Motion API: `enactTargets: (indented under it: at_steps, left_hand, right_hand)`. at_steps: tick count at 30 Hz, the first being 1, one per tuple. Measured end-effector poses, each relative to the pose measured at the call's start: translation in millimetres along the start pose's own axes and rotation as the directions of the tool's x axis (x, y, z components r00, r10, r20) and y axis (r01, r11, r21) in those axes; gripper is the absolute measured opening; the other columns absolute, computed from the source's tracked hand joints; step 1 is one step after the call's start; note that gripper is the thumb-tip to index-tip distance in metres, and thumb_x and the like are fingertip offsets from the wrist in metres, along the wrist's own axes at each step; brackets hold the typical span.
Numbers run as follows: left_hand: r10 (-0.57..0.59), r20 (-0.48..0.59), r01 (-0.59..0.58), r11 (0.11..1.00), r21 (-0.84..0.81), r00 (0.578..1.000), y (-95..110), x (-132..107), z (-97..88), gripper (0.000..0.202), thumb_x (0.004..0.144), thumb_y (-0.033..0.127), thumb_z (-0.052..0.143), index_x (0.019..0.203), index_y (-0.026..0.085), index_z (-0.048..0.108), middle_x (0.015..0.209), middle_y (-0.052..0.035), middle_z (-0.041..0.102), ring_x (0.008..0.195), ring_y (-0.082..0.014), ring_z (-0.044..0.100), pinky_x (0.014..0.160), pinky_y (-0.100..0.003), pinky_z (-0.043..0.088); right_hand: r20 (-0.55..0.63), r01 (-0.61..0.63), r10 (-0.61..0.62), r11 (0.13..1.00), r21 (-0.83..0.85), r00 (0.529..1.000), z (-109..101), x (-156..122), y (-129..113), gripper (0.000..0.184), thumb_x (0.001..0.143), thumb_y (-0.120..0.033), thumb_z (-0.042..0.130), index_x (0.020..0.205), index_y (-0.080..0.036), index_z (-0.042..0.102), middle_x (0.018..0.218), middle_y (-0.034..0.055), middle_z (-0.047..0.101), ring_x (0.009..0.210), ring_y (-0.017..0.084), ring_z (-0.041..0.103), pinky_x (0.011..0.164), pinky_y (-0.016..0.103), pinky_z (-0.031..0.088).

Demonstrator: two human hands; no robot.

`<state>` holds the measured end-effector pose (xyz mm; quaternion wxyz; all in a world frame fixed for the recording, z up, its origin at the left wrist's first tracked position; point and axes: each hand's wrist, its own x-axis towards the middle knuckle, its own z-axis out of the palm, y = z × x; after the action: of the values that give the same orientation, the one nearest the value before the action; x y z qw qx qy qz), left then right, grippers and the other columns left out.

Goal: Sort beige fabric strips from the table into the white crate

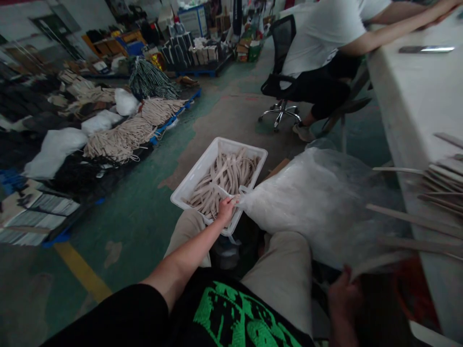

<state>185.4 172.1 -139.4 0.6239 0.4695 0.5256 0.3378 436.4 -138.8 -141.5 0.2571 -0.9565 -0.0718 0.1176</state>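
Observation:
My left hand [226, 210] is closed at the near right edge of a white plastic bin [193, 177], by the gathered corner of a large clear plastic bag [300, 193], which it appears to grip. Beneath that hand, the bin holds a tangled heap of beige strips [231, 173]. The bag spreads from there across my right leg toward the table. Low on the right, my right hand [345, 295] is closed and blurred by motion. A beige strip [379, 261] runs from its fingers toward the table edge.
The white table [412, 91] on the right carries several loose strips [446, 183] and a metal tool [427, 49]. A co-worker [325, 43] sits there on a black office chair [284, 53]. Bundled strips [123, 132] and bags lie on pallets at left.

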Motion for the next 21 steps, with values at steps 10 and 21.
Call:
enactTargets:
  at_steps: [10, 21]
  left_hand:
    - [0.523, 0.394, -0.625, 0.756, 0.194, 0.755, 65.5, -107.7, -45.1, 0.016, 0.086, 0.033, 0.069, 0.092, 0.022, 0.079, 0.102, -0.0080, 0.077, 0.097, -0.0238, 0.070, 0.095, -0.038, 0.053]
    - [0.537, 0.662, -0.777, 0.620, 0.111, 0.523, 93.7, -171.2, -68.8, 0.015, 0.090, 0.025, 0.065, 0.096, 0.025, 0.079, 0.107, -0.0094, 0.076, 0.103, -0.0208, 0.070, 0.097, -0.035, 0.053]
  right_hand:
    - [0.523, -0.242, -0.321, 0.621, 0.746, 0.790, -25.4, -131.1, -100.5, 0.056, 0.078, -0.066, 0.066, 0.102, -0.016, 0.070, 0.068, 0.0000, 0.059, 0.043, 0.006, 0.029, 0.039, 0.021, 0.023]
    - [0.779, -0.467, -0.540, 0.626, 0.625, 0.318, 8.4, -170.7, -200.3, 0.061, 0.056, -0.070, 0.081, 0.063, -0.021, 0.046, 0.043, -0.0128, 0.027, 0.037, 0.002, 0.017, 0.035, 0.017, 0.015]
